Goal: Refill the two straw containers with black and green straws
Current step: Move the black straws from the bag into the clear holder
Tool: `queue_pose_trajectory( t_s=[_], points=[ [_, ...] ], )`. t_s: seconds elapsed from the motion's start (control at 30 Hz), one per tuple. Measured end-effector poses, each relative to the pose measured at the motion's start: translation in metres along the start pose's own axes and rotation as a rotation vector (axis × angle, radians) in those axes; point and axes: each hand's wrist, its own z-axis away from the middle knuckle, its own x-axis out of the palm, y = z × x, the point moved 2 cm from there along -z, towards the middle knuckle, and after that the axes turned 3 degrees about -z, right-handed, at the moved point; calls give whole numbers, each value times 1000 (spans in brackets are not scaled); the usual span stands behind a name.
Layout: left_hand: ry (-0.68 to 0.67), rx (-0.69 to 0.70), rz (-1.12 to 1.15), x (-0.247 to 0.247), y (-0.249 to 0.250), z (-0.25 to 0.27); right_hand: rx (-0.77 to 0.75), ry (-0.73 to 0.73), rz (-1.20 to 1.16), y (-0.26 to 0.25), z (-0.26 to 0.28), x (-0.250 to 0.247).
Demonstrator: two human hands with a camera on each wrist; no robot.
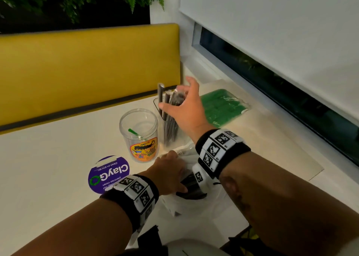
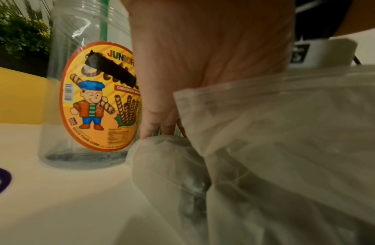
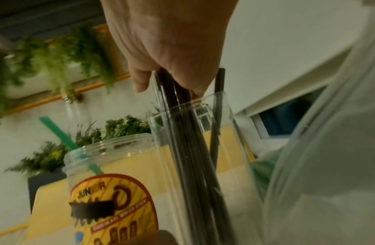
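Gripping a bundle of black straws (image 1: 171,108), the right hand (image 1: 186,108) is held over a clear container (image 3: 203,149); below it, a plastic bag (image 1: 182,203) is pinched by the left hand (image 1: 169,174).

Two clear containers: a labelled jar (image 1: 138,131) on the left, a plain one (image 1: 169,131) right of it. One green straw (image 1: 136,134) inside the jar. One green pack (image 1: 221,108) far right. Black straws (image 1: 171,110): too bunched to count.

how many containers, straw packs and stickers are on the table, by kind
clear containers: 2 (labelled jar, plain container)
straw packs: 2 (green pack, white bag of black straws)
purple stickers: 1
total: 5
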Motion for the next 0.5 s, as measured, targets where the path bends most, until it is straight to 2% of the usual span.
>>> queue_pose_trajectory(
  t_s=[0.07, 0.13, 0.17, 0.2, 0.27, 0.3, 0.33, 0.37, 0.47, 0.5],
  points=[
    [-7, 5, -18, 2, -2, -2, -229, 65, 81, -8, 2, -5],
    [0, 5, -27, 3, -4, -2, -515, 156, 302, -24, -1, -9],
    [1, 6, -25, 4, -5, -3, -597, 122, 445, -29, -5, -8],
    [0, 6, -24, 3, -4, -4, -602, 1, 600, -32, -9, -6],
    [-5, 12, -11, 3, -5, -4, -445, -327, 866, -24, -12, -1],
    [-8, 18, 2, 2, -5, -4, -371, -408, 907, -20, -13, -1],
    [-12, 26, 15, 1, -5, -4, -353, -401, 881, -20, -11, -5],
    [-6, 35, 25, 1, -6, -4, -385, -328, 815, -24, -9, -12],
    [-6, 53, 73, 0, -7, -4, -704, 78, 467, -42, 16, -37],
    [2, 65, 90, 1, -8, -5, -765, 111, 385, -47, 30, -44]
  ],
)
